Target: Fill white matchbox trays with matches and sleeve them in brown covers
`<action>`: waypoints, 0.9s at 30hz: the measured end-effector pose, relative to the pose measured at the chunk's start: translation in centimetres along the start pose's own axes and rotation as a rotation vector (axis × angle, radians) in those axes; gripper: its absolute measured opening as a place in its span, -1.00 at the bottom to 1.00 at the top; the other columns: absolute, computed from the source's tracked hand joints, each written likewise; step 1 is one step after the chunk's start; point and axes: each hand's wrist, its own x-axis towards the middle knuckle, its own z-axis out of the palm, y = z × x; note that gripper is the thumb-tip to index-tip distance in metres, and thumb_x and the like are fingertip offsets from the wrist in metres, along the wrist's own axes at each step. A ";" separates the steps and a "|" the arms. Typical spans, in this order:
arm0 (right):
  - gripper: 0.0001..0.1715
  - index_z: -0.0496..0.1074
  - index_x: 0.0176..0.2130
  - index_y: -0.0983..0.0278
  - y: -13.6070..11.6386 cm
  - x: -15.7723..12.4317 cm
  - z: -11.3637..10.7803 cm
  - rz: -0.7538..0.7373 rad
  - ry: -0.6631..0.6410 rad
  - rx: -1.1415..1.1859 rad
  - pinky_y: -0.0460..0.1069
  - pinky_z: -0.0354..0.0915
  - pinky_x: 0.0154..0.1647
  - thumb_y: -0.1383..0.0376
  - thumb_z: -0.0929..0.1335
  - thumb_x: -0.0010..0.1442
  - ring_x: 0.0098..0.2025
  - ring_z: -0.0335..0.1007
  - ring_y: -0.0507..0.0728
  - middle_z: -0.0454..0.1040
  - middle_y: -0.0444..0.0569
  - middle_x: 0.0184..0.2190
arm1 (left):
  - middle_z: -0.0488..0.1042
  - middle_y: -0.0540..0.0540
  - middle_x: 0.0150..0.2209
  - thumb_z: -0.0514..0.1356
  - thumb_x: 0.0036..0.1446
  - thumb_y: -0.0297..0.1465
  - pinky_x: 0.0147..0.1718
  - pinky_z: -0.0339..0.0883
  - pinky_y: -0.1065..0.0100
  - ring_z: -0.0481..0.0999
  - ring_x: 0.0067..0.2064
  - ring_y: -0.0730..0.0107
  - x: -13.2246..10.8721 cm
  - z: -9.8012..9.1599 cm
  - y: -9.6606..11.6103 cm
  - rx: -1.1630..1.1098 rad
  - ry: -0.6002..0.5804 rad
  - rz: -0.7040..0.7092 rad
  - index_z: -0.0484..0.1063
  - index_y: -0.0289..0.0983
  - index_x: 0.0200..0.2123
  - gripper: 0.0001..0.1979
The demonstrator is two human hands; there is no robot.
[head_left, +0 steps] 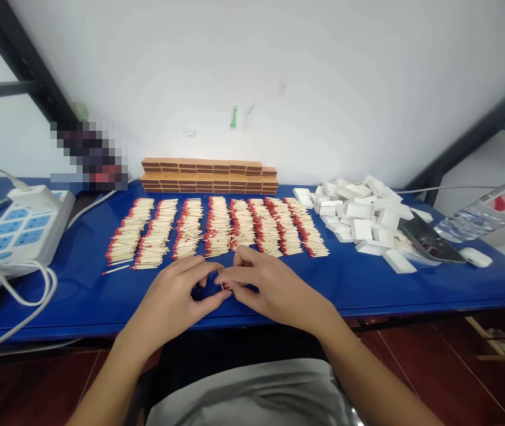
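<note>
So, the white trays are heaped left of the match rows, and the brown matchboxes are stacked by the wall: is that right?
Not quite: the head view shows the white trays heaped right of the match rows. The brown matchboxes are stacked by the wall.

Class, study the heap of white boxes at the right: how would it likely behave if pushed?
The heap of white boxes would probably slide apart or spill, since pieces lie loosely at odd angles. Each is likely light for its size, as open ones look hollow. Thin walls suggest they might crumple if squeezed.
</note>
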 end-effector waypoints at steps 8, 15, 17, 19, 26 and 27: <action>-0.72 0.56 0.05 0.18 0.7 -0.5 -1.0 0.125 0.101 -0.055 -0.01 0.34 -0.18 0.40 0.32 0.45 -0.20 0.43 0.10 0.42 -0.04 -0.19 | 0.43 0.01 -0.36 0.33 0.33 -0.21 -0.29 0.30 0.31 0.42 -0.33 0.37 -0.2 0.1 -0.2 0.001 0.016 -0.003 0.58 -0.19 -0.03 -0.77; -0.86 0.55 -0.11 0.24 3.1 -0.2 -1.5 0.325 0.078 -0.296 0.02 0.32 -0.19 0.36 0.35 0.45 -0.21 0.47 0.14 0.46 0.01 -0.17 | 0.43 0.01 -0.36 0.34 0.32 -0.19 -0.28 0.30 0.31 0.43 -0.33 0.35 -0.2 0.1 -0.1 0.000 0.014 -0.016 0.59 -0.18 -0.04 -0.76; -0.87 0.53 -0.15 0.25 3.2 0.0 -1.3 0.332 0.064 -0.314 0.00 0.29 -0.22 0.36 0.35 0.46 -0.25 0.44 0.11 0.45 0.00 -0.17 | 0.43 0.00 -0.36 0.34 0.32 -0.20 -0.28 0.30 0.31 0.43 -0.33 0.35 -0.2 0.1 -0.1 -0.002 0.016 -0.016 0.59 -0.17 -0.04 -0.76; -0.87 0.51 -0.15 0.26 3.1 0.1 -1.2 0.331 0.060 -0.338 -0.01 0.27 -0.23 0.36 0.34 0.46 -0.25 0.43 0.11 0.46 -0.01 -0.17 | 0.44 0.00 -0.36 0.34 0.32 -0.20 -0.27 0.30 0.31 0.43 -0.33 0.35 -0.2 0.1 -0.2 -0.001 0.018 -0.016 0.59 -0.18 -0.04 -0.76; -0.84 0.53 -0.02 0.24 3.2 0.3 -1.0 0.328 0.070 -0.368 0.01 0.28 -0.18 0.33 0.34 0.49 -0.15 0.47 0.16 0.47 0.01 -0.14 | 0.43 0.00 -0.36 0.33 0.33 -0.19 -0.27 0.30 0.31 0.42 -0.33 0.36 -0.2 0.2 -0.3 -0.001 0.022 -0.011 0.59 -0.19 -0.04 -0.76; -0.84 0.54 -0.05 0.25 3.3 0.3 -1.0 0.326 0.067 -0.365 0.01 0.29 -0.18 0.33 0.33 0.49 -0.16 0.48 0.15 0.47 0.01 -0.15 | 0.43 0.00 -0.36 0.33 0.33 -0.19 -0.27 0.30 0.31 0.42 -0.33 0.36 -0.2 0.2 -0.3 -0.001 0.023 -0.012 0.59 -0.19 -0.04 -0.75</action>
